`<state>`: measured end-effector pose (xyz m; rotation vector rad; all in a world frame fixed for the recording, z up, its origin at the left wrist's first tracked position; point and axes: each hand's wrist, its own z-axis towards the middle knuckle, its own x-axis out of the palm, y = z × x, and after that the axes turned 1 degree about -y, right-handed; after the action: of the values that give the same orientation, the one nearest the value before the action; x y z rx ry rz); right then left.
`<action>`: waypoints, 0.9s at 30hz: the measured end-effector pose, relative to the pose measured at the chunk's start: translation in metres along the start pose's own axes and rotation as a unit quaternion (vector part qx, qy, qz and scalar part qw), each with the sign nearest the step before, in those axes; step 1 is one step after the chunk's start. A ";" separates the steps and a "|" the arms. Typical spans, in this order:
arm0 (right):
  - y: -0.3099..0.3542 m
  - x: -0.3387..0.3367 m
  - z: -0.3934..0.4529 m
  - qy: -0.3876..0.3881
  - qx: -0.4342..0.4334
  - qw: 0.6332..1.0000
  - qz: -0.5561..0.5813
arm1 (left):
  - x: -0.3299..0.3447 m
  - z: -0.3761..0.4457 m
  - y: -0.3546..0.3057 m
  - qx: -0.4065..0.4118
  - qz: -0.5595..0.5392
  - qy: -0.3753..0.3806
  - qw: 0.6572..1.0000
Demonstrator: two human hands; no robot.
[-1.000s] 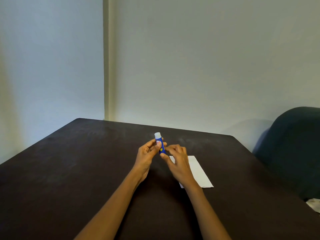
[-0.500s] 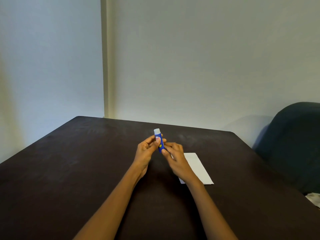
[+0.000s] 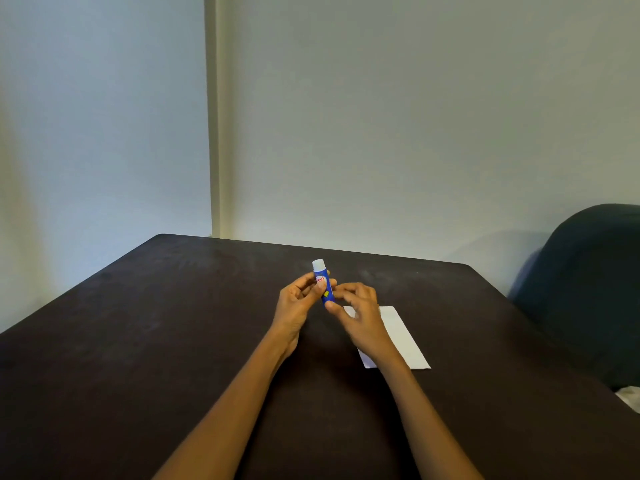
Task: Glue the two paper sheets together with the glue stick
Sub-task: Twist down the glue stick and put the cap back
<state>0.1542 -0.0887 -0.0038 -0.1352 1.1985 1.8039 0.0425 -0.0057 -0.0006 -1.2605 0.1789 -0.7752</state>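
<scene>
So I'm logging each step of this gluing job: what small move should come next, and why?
Probably twist the base to wind the glue out. The glue stick is upright in the left hand, its pale top uncovered, and the right hand pinches its base. The paper lies flat on the table.

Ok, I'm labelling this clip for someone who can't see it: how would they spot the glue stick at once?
Start at the dark table in front of the pale wall. Above its middle, the left hand and right hand meet, left of the white paper. The glue stick is the small upright blue tube between them, the only brightly coloured thing, white at its top.
</scene>
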 end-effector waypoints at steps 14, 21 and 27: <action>0.002 -0.006 -0.001 -0.111 -0.066 0.975 -0.182 | 0.007 -0.006 0.000 -0.003 0.016 0.027 1.000; -0.001 -0.002 0.000 0.008 -0.056 0.991 -0.124 | 0.003 -0.006 -0.005 -0.008 0.008 0.026 1.000; 0.001 -0.006 -0.001 -0.115 -0.073 0.967 -0.213 | 0.008 -0.008 -0.003 -0.008 0.025 0.038 0.999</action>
<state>0.1558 -0.0934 -0.0006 -0.2422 0.7989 1.4783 0.0432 -0.0176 0.0015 -1.2378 0.2792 -0.7803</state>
